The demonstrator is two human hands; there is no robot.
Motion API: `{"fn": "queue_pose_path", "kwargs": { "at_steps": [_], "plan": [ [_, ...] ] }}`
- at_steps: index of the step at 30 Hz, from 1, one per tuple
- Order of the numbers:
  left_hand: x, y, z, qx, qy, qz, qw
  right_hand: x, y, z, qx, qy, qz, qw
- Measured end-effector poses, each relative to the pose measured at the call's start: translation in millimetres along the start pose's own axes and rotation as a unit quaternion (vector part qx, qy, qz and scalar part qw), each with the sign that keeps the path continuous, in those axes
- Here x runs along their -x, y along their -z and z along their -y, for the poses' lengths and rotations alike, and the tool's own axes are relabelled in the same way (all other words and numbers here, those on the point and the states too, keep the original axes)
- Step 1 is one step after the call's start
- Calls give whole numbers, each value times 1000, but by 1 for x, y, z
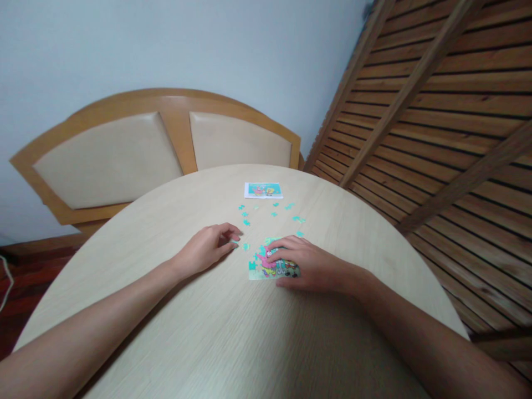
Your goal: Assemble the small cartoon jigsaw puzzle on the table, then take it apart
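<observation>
I'm looking down on one partly assembled jigsaw puzzle (pixel 266 267), flat on the round pale wood table (pixel 187 338) between the two hands, nearer the right. It shows a pink star-shaped figure over greenish ground, with teal pieces at its uneven left side; its right part is hidden from me. The right hand (pixel 310 265) lies palm down over that part, fingers loosely spread, gripping nothing I can see. The left hand (pixel 211 245) is half curled, thumb and fingers a little apart; a bit of teal shows at the thumb tip, but I can't tell whether it's held. I count roughly a dozen loose pieces (pixel 246 223), mostly teal, some too close together to separate. Beyond them lies one picture card (pixel 263 190) with a pink and a yellow figure.
</observation>
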State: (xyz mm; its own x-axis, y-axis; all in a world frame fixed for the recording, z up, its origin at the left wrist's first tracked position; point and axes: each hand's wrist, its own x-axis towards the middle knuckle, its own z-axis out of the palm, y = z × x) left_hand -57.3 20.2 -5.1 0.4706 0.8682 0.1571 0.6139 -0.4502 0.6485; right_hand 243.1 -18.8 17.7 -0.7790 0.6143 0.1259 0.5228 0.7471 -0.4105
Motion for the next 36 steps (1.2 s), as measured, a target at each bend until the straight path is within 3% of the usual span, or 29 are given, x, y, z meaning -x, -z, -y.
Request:
{"fn": "queue_pose_path", "kwargs": {
  "at_steps": [11, 19, 24, 31, 36],
  "plan": [
    [-3, -9, 9, 31, -31, -1, 999, -14, -13, 10, 38, -40, -74, 996],
    [-8, -14, 7, 57, -60, -14, 996, -58, -21, 19, 95, -123, -93, 983],
    [-8, -14, 4, 50, -66, -25, 996, -77, -23, 12, 82, -138, -99, 982],
    [-8, -16, 2, 12, -58, -39, 997, -75, -27, -1, 45, -171, -155, 972],
    [-8, -16, 1, 3, -65, -40, 997, -74, -29, -7, -2, -162, -161, 974]
  ]
}}
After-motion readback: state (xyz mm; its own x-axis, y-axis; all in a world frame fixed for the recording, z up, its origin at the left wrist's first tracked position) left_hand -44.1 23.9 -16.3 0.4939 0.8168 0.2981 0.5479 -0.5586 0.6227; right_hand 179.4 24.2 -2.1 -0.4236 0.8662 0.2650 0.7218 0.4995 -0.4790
